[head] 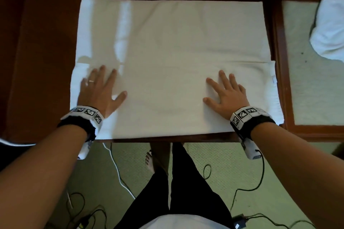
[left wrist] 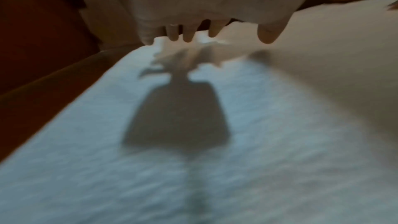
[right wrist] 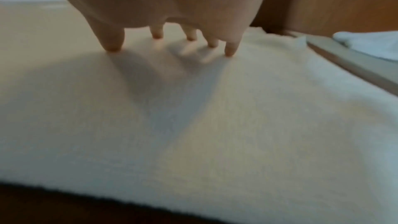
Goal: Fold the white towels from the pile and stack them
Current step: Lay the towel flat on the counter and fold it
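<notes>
A large white terry towel (head: pixel 173 57) lies spread flat over the dark brown wooden counter (head: pixel 46 57), covering most of its top from the near edge almost to the far one. Its near part is folded over toward the middle, the folded edge running straight across from the left side to the right, so the near band is double-layered. A strip of brighter light falls across the cloth toward its left side.

The left hand (head: pixel 101 91) lies palm down on the folded band near the counter's near-left corner, its fingers (left wrist: pixel 187 35) straight and spread, a ring on one of them; its grip is apart, clamped on nothing, merely pressing the cloth. The right hand (head: pixel 226 95) lies the same way on the folded band toward the near-right corner, fingers (right wrist: pixel 230 48) splayed with the tips touching the fabric, grip likewise apart. The towel lies under both palms and between them, not gathered in either.

Each wrist wears a black band with white patterned marker squares (head: pixel 87 112).

Off the counter's right edge, on a pale surface inside a wooden frame, a rumpled pile of white towels (head: pixel 329 28) lies well apart from the hands. Below the near edge, black cables (head: pixel 260 173) trail over the pale green carpet (head: pixel 214 154).
</notes>
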The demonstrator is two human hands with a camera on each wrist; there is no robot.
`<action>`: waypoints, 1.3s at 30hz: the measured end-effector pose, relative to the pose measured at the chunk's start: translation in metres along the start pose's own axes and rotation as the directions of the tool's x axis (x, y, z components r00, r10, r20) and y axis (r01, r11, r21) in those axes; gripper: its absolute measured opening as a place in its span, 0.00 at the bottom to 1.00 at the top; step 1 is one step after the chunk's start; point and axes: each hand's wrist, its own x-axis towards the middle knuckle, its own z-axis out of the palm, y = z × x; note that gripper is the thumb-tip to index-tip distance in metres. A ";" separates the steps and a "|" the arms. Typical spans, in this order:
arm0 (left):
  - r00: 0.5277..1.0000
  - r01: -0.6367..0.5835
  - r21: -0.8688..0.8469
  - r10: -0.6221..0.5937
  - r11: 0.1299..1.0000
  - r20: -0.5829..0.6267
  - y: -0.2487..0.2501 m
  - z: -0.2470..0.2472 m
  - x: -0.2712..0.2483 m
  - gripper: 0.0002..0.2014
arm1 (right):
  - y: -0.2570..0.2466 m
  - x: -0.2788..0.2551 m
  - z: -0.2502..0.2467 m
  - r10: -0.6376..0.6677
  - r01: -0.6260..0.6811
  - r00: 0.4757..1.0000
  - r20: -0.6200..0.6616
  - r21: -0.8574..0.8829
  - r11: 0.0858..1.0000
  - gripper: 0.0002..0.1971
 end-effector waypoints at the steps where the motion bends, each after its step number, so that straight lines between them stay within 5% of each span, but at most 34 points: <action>1: 0.999 -0.044 -0.034 0.045 0.998 0.014 0.010 0.002 -0.002 0.41 | -0.002 -0.001 -0.003 0.014 -0.014 1.000 0.013 -0.008 1.000 0.37; 9: 0.984 0.024 -0.127 -0.001 0.992 0.178 0.024 -0.016 -0.031 0.33 | -0.019 -0.029 -0.011 0.066 -0.078 0.982 0.179 0.061 0.995 0.37; 14: 0.974 0.060 -0.171 -0.020 0.983 0.227 0.018 -0.067 0.001 0.27 | -0.018 -0.012 -0.056 0.102 -0.111 0.993 0.059 0.164 0.980 0.24; 24: 0.997 0.026 -0.211 -0.009 0.977 0.078 0.033 -0.136 0.122 0.22 | 0.018 0.117 -0.134 0.103 -0.089 0.989 -0.103 0.133 0.987 0.21; 32: 0.999 -0.030 0.101 0.025 0.994 0.047 0.025 -0.103 0.207 0.38 | 0.065 0.204 -0.134 0.046 -0.047 0.989 -0.142 -0.006 0.999 0.32; 36: 0.994 -0.013 0.090 0.022 0.996 -0.103 0.030 -0.091 0.210 0.33 | 0.076 0.208 -0.119 0.010 -0.007 0.965 -0.263 0.014 1.000 0.28; 39: 0.967 -0.064 0.135 0.095 0.989 -0.238 0.035 -0.095 0.212 0.17 | 0.076 0.212 -0.118 0.014 -0.020 0.949 -0.314 -0.017 1.000 0.22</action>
